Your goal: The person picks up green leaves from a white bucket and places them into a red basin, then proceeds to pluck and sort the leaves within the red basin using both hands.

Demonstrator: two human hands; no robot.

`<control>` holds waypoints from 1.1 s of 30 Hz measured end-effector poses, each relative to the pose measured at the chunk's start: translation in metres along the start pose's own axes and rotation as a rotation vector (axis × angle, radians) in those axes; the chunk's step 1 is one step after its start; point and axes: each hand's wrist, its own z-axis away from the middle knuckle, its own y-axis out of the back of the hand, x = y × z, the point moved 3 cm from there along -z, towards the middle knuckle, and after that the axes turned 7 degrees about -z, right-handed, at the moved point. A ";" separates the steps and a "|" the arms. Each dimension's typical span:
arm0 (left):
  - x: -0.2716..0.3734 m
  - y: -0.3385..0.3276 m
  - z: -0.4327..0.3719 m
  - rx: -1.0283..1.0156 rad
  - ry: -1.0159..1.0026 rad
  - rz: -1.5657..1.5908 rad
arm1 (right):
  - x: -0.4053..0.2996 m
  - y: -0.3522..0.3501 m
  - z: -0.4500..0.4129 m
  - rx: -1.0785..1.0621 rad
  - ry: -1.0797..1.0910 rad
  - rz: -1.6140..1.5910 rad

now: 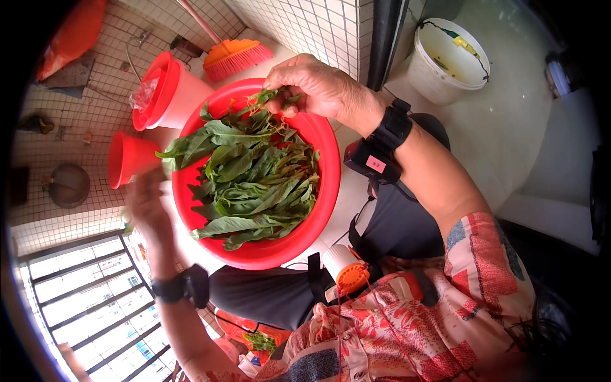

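Note:
Long green leafy vegetables (pixel 253 176) lie heaped in a round red plastic basin (pixel 331 176) in front of me. Above the basin's far right rim, my right hand (pixel 310 90) pinches a small bunch of greens (pixel 262 98) between thumb and fingers; some of it shows under the fingers. My left hand (pixel 150 205) is blurred, out past the basin's left side, apart from the leaves. A faint green patch shows beside it, but whether its fingers hold anything cannot be made out. Black straps with devices are on both wrists.
Beyond the basin stand a red and pink bucket (pixel 179 93) and an orange broom (pixel 236 55). A smaller red bucket (pixel 131 157) is at the left. A white bucket (pixel 441 71) with yellowish liquid stands at the upper right. Below my legs is a red bag (pixel 231 324) with greens.

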 end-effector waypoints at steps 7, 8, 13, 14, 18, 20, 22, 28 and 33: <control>0.017 -0.157 0.021 -0.448 -0.314 -0.306 | 0.005 0.004 -0.006 -0.030 0.024 -0.162; 0.012 -0.170 0.020 -0.568 -0.269 -0.368 | 0.005 0.007 -0.006 -0.025 0.028 -0.162; -0.018 -0.197 0.030 -0.699 -0.215 -0.451 | 0.009 0.009 -0.006 0.025 0.055 0.088; -0.026 -0.197 0.031 -0.702 -0.218 -0.453 | 0.010 0.009 -0.006 0.039 0.050 0.175; -0.009 -0.172 0.026 -0.704 0.150 0.161 | 0.020 0.015 -0.006 0.013 0.021 0.441; 0.017 -0.146 0.023 -0.713 0.432 0.379 | 0.033 0.022 -0.010 -0.043 -0.045 0.594; 0.031 -0.125 0.023 -0.730 0.545 0.671 | 0.040 0.012 -0.006 -0.115 -0.136 0.599; 0.037 -0.103 0.028 -0.686 0.573 0.745 | 0.051 -0.001 -0.008 -0.248 -0.216 0.543; 0.034 -0.101 0.032 -0.719 0.637 0.771 | 0.055 -0.008 -0.006 -0.261 -0.201 0.525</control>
